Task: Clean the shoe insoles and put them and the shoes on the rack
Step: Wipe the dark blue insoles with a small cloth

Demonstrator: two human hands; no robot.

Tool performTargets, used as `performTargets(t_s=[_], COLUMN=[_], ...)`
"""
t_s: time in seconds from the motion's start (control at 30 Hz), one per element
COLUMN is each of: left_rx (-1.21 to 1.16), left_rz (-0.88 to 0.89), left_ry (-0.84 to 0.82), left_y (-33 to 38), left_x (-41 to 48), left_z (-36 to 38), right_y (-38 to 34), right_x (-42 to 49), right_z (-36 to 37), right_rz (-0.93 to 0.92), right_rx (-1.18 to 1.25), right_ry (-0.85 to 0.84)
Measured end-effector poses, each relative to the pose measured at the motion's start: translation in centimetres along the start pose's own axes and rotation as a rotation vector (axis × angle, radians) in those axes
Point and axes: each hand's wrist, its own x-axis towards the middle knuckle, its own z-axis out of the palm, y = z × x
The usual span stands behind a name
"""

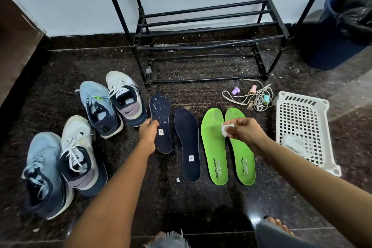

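Observation:
Several insoles lie on the dark floor. My left hand grips the left edge of a navy insole speckled with white bits. A second navy insole lies beside it, then two green insoles. My right hand pinches a small white wipe over the green pair. Two blue shoes and two white shoes stand at the left. The black rack stands against the wall.
A white plastic basket with a wipe in it sits at the right. A tangle of white laces with pastel caps lies near the rack. A dark blue bin with a black bag stands at the far right. A wooden panel borders the left.

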Motion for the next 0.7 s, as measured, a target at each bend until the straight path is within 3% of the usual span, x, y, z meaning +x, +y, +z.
performTargets(t_s=[0.27, 0.47, 0.7], left_rx=[-0.129, -0.130, -0.144], left_rz=[0.102, 0.162, 0.199], left_ry=[-0.275, -0.414, -0.522], left_y=[7.5, 12.8, 14.7], left_x=[-7.0, -13.7, -18.8], left_z=[0.0, 5.4, 13.7], right_y=[-4.1, -7.5, -8.8], right_x=[-2.5, -4.8, -4.6], right_z=[-1.3, -4.8, -11.8], right_rz=[-0.008, -0.055, -0.062], right_rx=[0.099, 0.220, 0.272], right_ry=[-0.007, 0.051, 0.244])
